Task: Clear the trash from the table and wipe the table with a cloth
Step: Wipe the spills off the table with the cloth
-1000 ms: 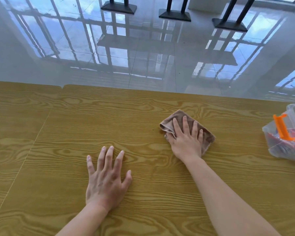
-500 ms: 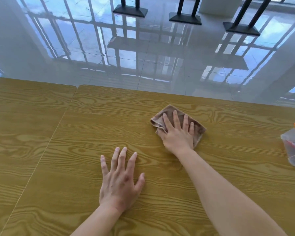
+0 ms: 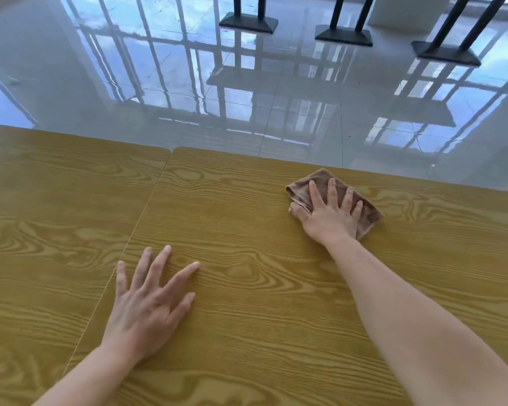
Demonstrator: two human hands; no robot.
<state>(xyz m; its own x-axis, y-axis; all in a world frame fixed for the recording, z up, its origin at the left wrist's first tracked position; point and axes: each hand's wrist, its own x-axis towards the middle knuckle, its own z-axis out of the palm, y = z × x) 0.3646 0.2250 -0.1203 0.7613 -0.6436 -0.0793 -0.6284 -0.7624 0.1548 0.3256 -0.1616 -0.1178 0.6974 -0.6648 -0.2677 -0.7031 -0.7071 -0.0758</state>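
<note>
A folded brown cloth lies on the yellow wood-grain table, close to its far edge at the right. My right hand presses flat on the cloth with fingers spread, covering most of it. My left hand rests palm down on the bare tabletop nearer to me, fingers apart, holding nothing. No trash shows on the table.
A seam runs between two tabletops placed side by side left of my left hand. Beyond the far edge is a glossy tiled floor with three black table bases at the top.
My right hand has slid the cloth away from me toward the table's far edge. The view has swung left, and the clear container with the orange handle has left the frame at the right.
</note>
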